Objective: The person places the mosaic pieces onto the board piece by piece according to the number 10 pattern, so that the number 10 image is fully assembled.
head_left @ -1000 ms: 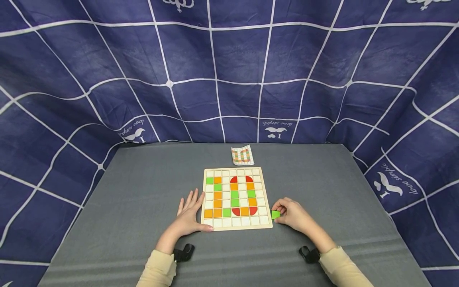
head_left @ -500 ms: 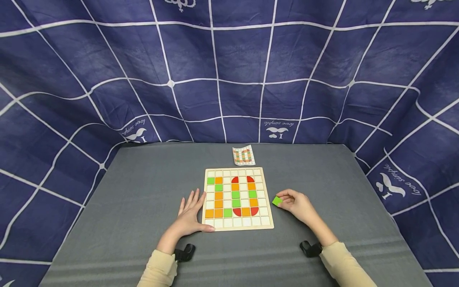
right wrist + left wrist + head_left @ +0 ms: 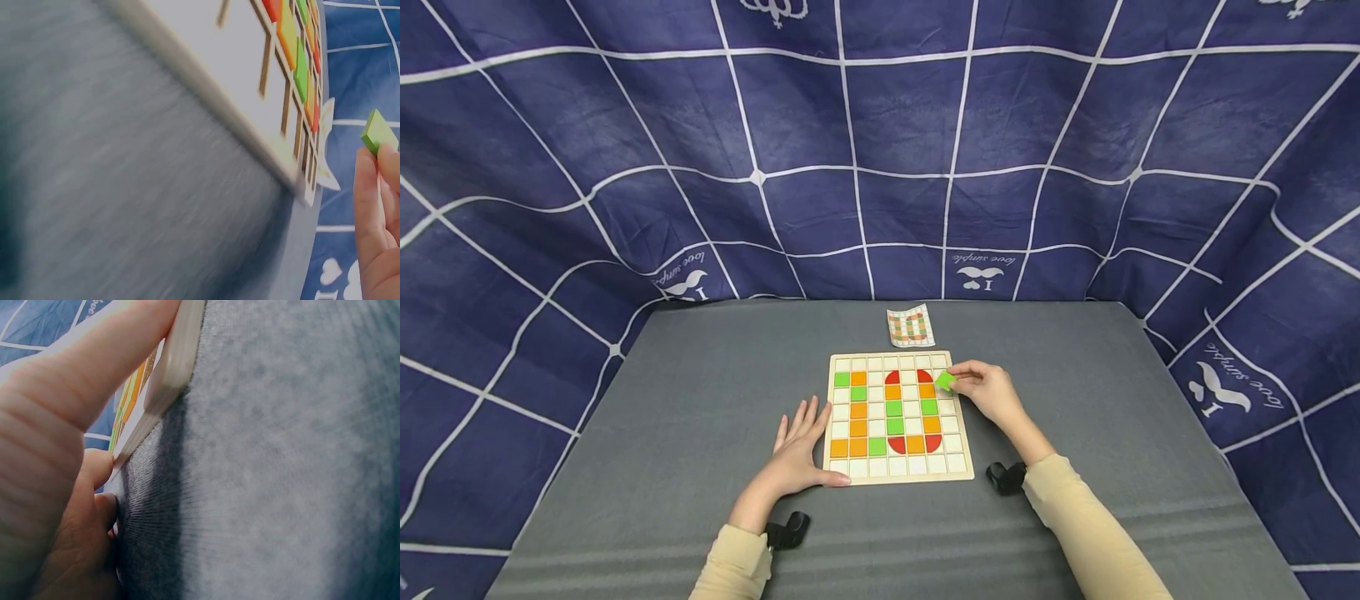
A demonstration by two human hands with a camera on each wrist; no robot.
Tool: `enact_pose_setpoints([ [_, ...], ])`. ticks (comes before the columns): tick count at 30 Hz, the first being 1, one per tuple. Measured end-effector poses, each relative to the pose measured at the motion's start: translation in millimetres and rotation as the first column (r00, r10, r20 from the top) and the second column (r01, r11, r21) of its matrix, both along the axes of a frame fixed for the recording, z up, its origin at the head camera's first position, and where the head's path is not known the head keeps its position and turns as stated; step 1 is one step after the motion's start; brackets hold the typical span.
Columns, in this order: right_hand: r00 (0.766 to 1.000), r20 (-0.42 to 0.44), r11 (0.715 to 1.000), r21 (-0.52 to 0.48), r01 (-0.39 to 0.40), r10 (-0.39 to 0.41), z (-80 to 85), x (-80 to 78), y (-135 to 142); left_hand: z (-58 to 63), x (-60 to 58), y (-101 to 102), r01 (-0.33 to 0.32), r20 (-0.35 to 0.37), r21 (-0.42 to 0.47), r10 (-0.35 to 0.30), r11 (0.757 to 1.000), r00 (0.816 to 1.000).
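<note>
A square wooden grid board (image 3: pixel 898 478) holds white, orange, green and red tiles laid in its cells. My right hand (image 3: pixel 995 394) pinches a green square tile (image 3: pixel 946 381) between thumb and fingertips, over the board's upper right part. In the right wrist view the same green tile (image 3: pixel 379 132) shows tilted at the fingertips. My left hand (image 3: pixel 797 459) lies at the board's left side with fingers spread, its thumb resting on the lower left corner. From the left wrist the thumb (image 3: pixel 119 356) is seen against the board's edge (image 3: pixel 172 362).
A small paper card (image 3: pixel 911 326) with a printed coloured grid pattern lies just behind the board. Grey cloth (image 3: pixel 715 375) covers the table, and a blue curtain with white lines (image 3: pixel 895 150) hangs behind it. Black wrist cameras (image 3: pixel 788 531) sit on both wrists.
My right hand lifted the green tile from beside the board's lower right, moved it away from me, then left over the upper right cells. My left hand stayed in place.
</note>
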State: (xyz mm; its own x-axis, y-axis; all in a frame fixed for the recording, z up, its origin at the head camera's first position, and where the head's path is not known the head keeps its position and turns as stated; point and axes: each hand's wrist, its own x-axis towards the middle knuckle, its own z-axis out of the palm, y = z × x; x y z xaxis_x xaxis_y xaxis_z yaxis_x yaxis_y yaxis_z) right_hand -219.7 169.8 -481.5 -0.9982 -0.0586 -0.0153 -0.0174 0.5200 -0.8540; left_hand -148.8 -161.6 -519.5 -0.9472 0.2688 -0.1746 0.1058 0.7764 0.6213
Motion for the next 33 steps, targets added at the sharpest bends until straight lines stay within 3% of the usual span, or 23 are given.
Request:
enact_pose_setpoints([
  [12, 0.999, -0.023, 0.996, 0.079, -0.033, 0.035, 2.9, -27.4, -34, -2.0, 2.9, -1, 0.012, -0.027, 0.018, -0.011, 1.000, 1.000],
  [23, 0.998, -0.038, 0.993, 0.110, -0.045, 0.050, -2.6, -34.3, -49, -1.8, 1.9, -1, 0.014, -0.022, 0.023, -0.013, 1.000, 1.000],
  [33, 0.990, -0.069, 0.976, 0.187, -0.108, 0.123, -6.8, -40.3, -55, -1.8, 2.5, -2, 0.016, -0.034, 0.032, -0.015, 0.999, 0.999],
])
